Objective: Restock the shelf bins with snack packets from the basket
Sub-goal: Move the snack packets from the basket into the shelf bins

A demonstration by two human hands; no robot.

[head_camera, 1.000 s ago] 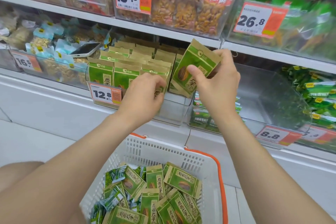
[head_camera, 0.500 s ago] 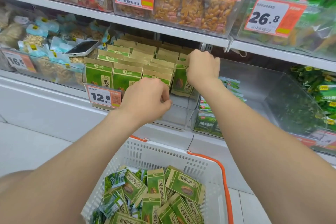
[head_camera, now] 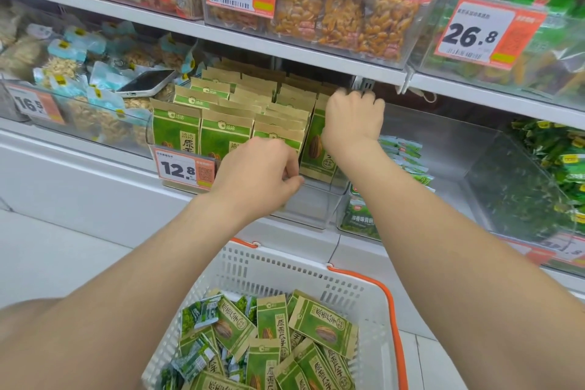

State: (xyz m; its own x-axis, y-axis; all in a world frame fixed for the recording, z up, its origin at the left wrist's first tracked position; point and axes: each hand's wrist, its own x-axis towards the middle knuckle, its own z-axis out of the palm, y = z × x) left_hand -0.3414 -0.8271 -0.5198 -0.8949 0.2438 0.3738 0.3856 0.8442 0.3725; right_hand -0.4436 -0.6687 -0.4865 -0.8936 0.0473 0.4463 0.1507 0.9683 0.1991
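Right hand (head_camera: 353,119) has dropped from mid-air, where a second ago it carried the green-and-brown paper snack packet (head_camera: 316,149) tilted above the shelf; now its fingers curl over that packet's top edge, knuckles toward the camera and fingertips hidden, so it looks to be gripping the packet while seating it upright at the right end of the clear plastic shelf bin (head_camera: 311,210); the packet stands just beside the rows of matching upright packets (head_camera: 226,136) and touches the nearest of them; left hand (head_camera: 258,169) has barely shifted in that time, its fingers bent round the front right corner of those rows, thumb below, holding them leftward to keep the slot open; I judge this one packet all but placed, and the right hand need only let go; the bin shows bare room at its front right; the white perforated plastic basket with orange handles (head_camera: 285,263), below both forearms, holds many loose packets (head_camera: 323,329), so the restocking is well short of done.
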